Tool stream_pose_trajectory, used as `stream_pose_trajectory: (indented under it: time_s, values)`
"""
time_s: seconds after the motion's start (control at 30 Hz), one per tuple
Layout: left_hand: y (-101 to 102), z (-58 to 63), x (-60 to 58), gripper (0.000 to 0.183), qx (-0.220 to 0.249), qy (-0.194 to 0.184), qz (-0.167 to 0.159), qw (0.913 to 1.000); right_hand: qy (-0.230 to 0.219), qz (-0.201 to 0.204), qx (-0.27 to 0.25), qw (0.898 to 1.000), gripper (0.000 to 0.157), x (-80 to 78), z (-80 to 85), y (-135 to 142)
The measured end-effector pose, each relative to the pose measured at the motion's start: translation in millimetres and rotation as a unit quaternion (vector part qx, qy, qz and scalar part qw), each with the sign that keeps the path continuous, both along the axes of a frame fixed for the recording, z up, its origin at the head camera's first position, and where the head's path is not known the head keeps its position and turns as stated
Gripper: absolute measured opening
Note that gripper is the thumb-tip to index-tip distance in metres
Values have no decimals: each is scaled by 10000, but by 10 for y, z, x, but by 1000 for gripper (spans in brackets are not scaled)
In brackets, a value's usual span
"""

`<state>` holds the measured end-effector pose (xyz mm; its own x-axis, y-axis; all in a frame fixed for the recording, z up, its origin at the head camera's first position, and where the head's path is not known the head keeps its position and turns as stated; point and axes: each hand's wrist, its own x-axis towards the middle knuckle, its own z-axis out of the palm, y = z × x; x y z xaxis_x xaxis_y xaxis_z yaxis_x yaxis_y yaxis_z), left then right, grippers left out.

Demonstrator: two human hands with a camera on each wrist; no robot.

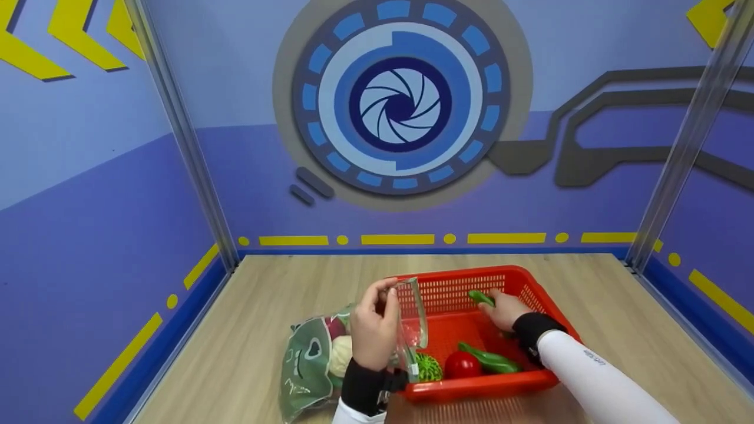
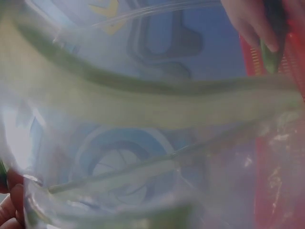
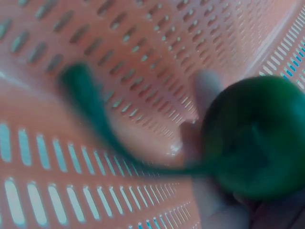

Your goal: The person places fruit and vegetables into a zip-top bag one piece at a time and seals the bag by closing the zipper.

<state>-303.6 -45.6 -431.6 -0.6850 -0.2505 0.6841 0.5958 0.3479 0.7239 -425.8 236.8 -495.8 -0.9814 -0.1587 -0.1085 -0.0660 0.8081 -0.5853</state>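
Observation:
My left hand (image 1: 374, 330) grips the mouth of a clear plastic bag (image 1: 305, 377) with a green printed face. Inside the bag lie a whitish vegetable (image 1: 340, 355) and a dark red one (image 1: 336, 327). My right hand (image 1: 508, 311) holds a green pepper (image 1: 480, 298) over the far right part of the red basket (image 1: 483, 386). Close up in the right wrist view, the pepper's rounded body (image 3: 257, 138) and long curved stem (image 3: 95, 109) show, with fingers behind it. In the left wrist view the blurred bag film (image 2: 143, 105) covers most of the picture.
A red tomato (image 1: 463, 365), a long green vegetable (image 1: 492, 359) and a green-and-black patterned ball (image 1: 429, 367) lie in the basket's near part. The basket stands on a wooden table (image 1: 277, 282), with the bag at its left. Purple-blue panels (image 1: 247, 182) enclose the table's back and sides.

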Motion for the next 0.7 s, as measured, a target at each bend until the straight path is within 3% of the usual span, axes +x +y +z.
stream_pose_trajectory:
  time_s: [0.1, 0.43, 0.7]
  values:
    - [0, 6, 3, 14, 5, -23, -5, 10000, -108, -86, -278, 9995, 42, -10, -15, -4]
    - [6, 10, 6, 14, -6, -76, -43, 10000, 95, -26, -339, 9994, 39, 5, -4, -24]
    - [7, 7, 6, 14, -19, -90, -8, 10000, 284, 468, -1011, 9934, 30, 185, 316, -226]
